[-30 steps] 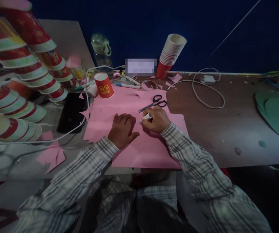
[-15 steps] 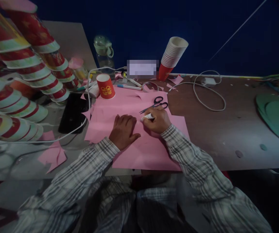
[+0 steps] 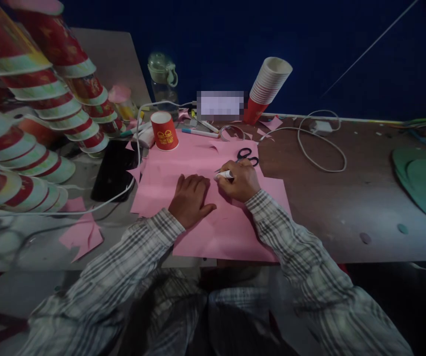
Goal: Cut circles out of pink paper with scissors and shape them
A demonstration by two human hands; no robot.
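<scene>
Sheets of pink paper (image 3: 228, 235) lie overlapped on the desk in front of me. My left hand (image 3: 191, 199) rests flat on them, fingers stretched out and thumb pointing right. In my right hand (image 3: 241, 181) is a white marker (image 3: 225, 174), its tip end down at the paper just right of my left fingers. Black-handled scissors (image 3: 248, 154) lie right behind that hand, which hides part of the blades. A red paper cup (image 3: 165, 136) with yellow print stands upside down at the paper's back left corner.
Tall stacks of red and white cups (image 3: 37, 94) lean in at left, near a black phone (image 3: 114, 170). Behind are a bottle (image 3: 163, 76), a tilted cup stack (image 3: 267, 84), pens (image 3: 200, 133) and a tape ring (image 3: 232, 132). A white cable (image 3: 311, 155) loops right.
My right hand has moved slightly forward with the marker, now covering more of the scissors' blades. The left hand stays flat in place. The whole view has shifted a little.
</scene>
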